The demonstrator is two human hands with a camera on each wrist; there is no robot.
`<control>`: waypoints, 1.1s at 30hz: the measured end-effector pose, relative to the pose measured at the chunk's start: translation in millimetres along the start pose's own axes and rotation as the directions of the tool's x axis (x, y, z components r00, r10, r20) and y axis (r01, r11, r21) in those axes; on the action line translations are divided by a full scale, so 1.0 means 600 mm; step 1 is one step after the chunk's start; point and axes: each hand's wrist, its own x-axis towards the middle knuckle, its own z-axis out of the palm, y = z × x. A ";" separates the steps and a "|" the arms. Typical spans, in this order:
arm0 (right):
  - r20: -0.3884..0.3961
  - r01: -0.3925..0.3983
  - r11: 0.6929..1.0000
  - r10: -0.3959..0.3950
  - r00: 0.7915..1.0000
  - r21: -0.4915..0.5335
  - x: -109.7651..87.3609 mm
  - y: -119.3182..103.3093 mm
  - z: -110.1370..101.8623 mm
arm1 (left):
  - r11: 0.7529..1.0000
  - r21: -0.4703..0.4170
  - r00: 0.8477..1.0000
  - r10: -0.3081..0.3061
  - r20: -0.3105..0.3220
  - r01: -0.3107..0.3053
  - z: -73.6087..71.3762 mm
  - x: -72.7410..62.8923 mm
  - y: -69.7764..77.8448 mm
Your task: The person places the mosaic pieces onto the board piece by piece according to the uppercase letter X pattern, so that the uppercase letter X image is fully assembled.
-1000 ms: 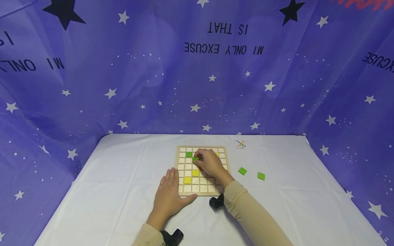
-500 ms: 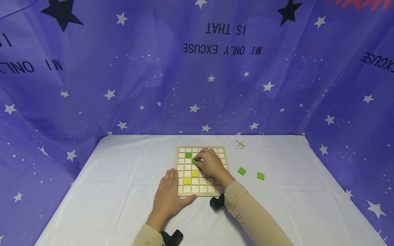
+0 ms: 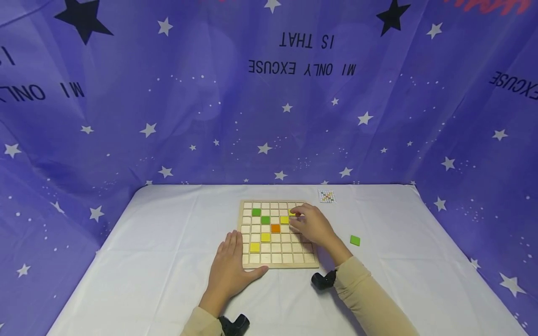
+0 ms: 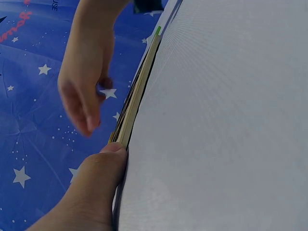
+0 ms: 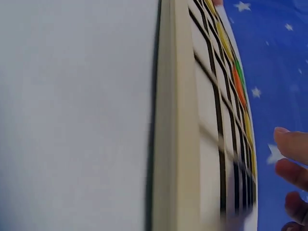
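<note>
A square wooden grid board [image 3: 279,267] lies on the table. My left hand [image 3: 229,268] rests beside its front left corner, fingers straight along the left edge and thumb at the front edge; in the left wrist view the thumb [image 4: 103,166] touches the frame. Over the board's right side hovers my right hand [image 3: 315,226], fingers loosely bent and apart, with nothing between the fingers [image 5: 293,173] in the right wrist view. Green tiles [image 3: 265,220], an orange tile [image 3: 275,228] and several yellow tiles [image 3: 265,237] sit in cells on two diagonals. The hand partly covers one yellow tile [image 3: 292,213].
Right of the board, a loose green tile [image 3: 355,240] lies on the white tablecloth [image 3: 420,280]. A small pattern card [image 3: 327,196] lies behind the board's right corner. A purple star-printed curtain [image 3: 269,116] surrounds the table at the back and sides.
My right hand has let go of the green tile, which stays in its cell, and moved right, uncovering the orange tile. It now hides the nearer loose green tile. My left hand stays put.
</note>
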 end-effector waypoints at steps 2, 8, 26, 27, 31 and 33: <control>0.005 -0.026 1.000 0.026 1.000 -0.008 -0.011 0.019 -0.014 | 1.000 -0.004 1.000 -0.003 0.001 0.003 0.000 0.000 0.001; -0.014 -0.092 0.994 0.092 0.996 -0.062 -0.045 0.074 -0.049 | 1.000 -0.014 1.000 -0.008 0.008 0.008 0.001 -0.001 0.001; 0.010 -0.178 0.976 0.181 0.983 -0.128 -0.090 0.126 -0.071 | 1.000 -0.013 1.000 -0.006 0.009 0.006 0.001 0.001 -0.001; 0.014 -0.183 0.978 0.185 0.983 -0.102 -0.090 0.126 -0.070 | 1.000 -0.011 1.000 -0.005 0.010 0.005 0.002 0.001 0.000; 0.031 -0.167 0.986 0.167 0.985 -0.001 -0.089 0.127 -0.064 | 1.000 -0.010 1.000 -0.004 0.008 0.004 0.002 0.001 0.000; 0.034 -0.151 0.988 0.149 0.988 0.045 -0.088 0.124 -0.060 | 1.000 -0.010 1.000 -0.003 0.008 0.003 0.002 0.001 0.000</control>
